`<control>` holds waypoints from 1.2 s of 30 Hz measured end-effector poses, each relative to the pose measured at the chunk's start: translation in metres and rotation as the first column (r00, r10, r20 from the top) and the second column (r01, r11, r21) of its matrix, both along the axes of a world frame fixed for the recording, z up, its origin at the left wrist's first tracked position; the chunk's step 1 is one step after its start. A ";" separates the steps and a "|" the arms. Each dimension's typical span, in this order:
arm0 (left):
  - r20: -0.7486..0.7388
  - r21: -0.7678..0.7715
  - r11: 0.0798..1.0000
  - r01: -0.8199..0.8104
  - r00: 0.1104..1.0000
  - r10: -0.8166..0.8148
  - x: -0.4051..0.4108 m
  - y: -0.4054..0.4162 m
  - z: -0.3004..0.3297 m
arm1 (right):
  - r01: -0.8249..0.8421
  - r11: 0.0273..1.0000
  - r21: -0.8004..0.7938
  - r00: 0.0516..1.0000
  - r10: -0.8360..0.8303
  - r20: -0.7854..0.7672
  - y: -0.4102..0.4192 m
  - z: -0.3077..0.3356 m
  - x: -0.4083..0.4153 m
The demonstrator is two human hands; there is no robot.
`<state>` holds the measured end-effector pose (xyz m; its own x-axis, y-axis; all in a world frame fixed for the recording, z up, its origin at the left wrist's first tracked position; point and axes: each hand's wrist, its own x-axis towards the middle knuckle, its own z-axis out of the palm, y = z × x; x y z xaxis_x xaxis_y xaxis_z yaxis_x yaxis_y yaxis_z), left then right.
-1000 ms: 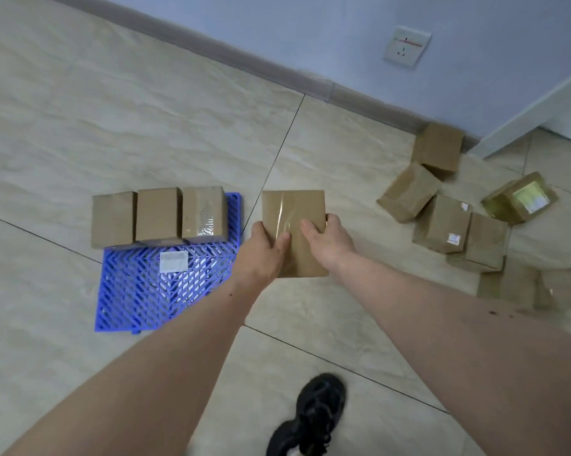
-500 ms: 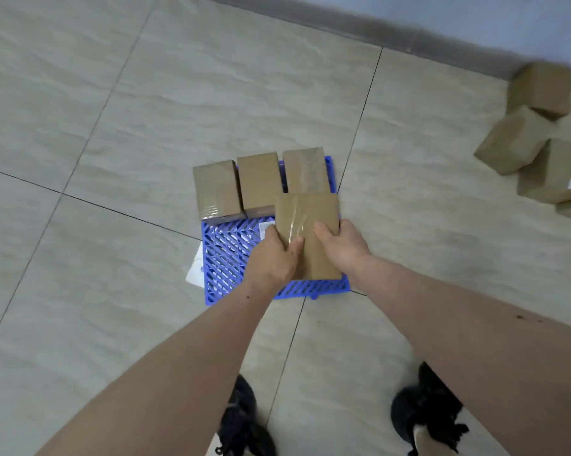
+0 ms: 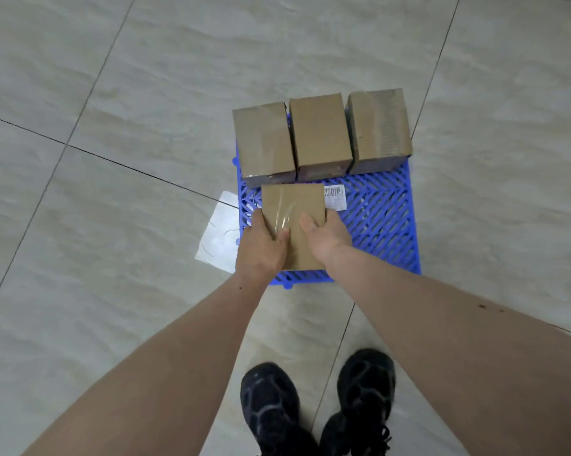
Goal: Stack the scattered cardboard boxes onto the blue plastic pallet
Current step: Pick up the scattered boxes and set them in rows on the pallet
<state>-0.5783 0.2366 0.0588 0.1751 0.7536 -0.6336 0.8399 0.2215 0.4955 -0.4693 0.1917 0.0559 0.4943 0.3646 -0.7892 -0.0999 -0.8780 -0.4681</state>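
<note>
A blue plastic pallet (image 3: 381, 225) lies on the tiled floor in front of me. Three cardboard boxes stand in a row along its far edge: a left box (image 3: 262, 143), a middle box (image 3: 320, 134) and a right box (image 3: 379, 128). A fourth taped cardboard box (image 3: 294, 205) is over the pallet's near left part, just in front of the left box. My left hand (image 3: 264, 245) grips its left side and my right hand (image 3: 327, 236) grips its right side, thumbs on top. I cannot tell whether the box touches the pallet.
A white barcode label (image 3: 335, 197) sticks to the pallet beside the held box. A white sheet of paper (image 3: 220, 235) lies on the floor at the pallet's left edge. My two black shoes (image 3: 317, 403) stand just before the pallet. Tiled floor lies all around.
I have stepped up to the pallet. The held box has moved from the pallet's right side to its near left part, in front of the left box, and lower.
</note>
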 end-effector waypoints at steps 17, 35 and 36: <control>-0.019 0.035 0.998 -0.054 0.998 0.055 -0.017 0.007 -0.056 | -0.107 0.994 -0.021 0.993 0.108 0.053 0.013 -0.063 -0.018; -0.146 0.151 0.952 0.264 0.959 -0.243 0.085 -0.010 0.121 | -0.009 0.998 -0.069 0.990 0.018 0.141 -0.073 0.115 0.104; -0.141 0.153 0.942 0.297 0.950 -0.277 0.098 -0.012 0.132 | 0.016 0.997 -0.073 0.989 -0.005 0.150 -0.083 0.126 0.116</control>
<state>-0.4803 0.2246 0.1911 0.3334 0.7803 -0.5290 0.9088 -0.1168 0.4005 -0.3537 0.1088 0.1819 0.6121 0.3027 -0.7306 -0.0429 -0.9098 -0.4129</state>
